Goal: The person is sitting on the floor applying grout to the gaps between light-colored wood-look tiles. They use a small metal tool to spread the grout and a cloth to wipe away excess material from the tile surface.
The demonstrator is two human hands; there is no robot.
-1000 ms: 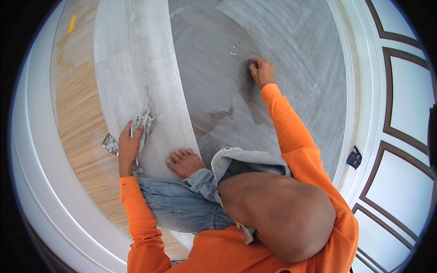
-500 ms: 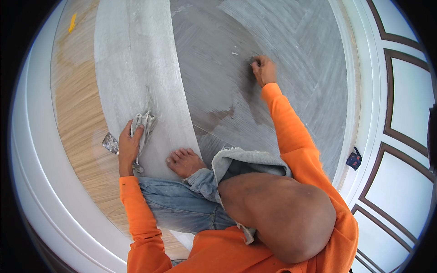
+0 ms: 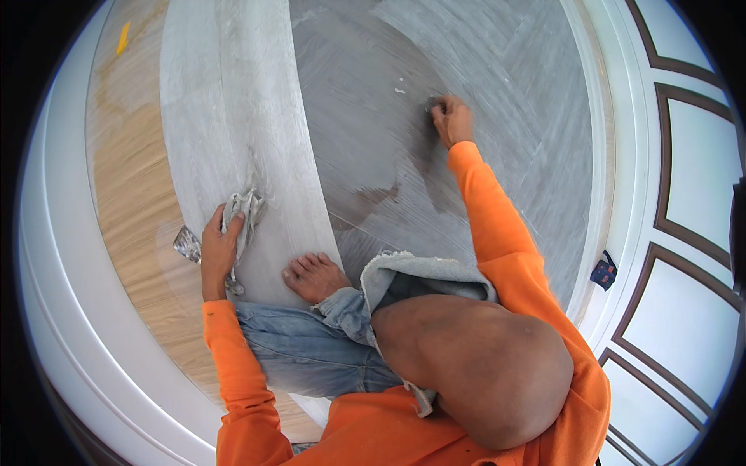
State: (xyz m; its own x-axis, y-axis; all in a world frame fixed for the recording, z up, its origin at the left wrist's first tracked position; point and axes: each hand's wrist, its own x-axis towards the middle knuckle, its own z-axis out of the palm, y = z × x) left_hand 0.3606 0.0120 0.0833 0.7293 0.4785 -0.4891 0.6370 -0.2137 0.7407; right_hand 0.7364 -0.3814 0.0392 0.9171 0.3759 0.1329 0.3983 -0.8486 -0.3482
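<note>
While left hand (image 3: 218, 250), part-curled, is gripping crumpled silver-grey bundle (image 3: 247, 211) over pale wood-grain plank (image 3: 233, 101), right hand (image 3: 452, 122) is pinching small dark piece (image 3: 430, 104), blurred, at smeared dark-grey floor patch (image 3: 357, 116); navy strapped case (image 3: 603, 273) is lying by white skirting (image 3: 633, 155).

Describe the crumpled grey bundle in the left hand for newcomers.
Find the long whitish strip left of the dark grey floor. On it, the orange-sleeved left hand grips the crumpled grey bundle. Wrinkled folds set it apart from the flat silvery piece on the hand's other side.
</note>
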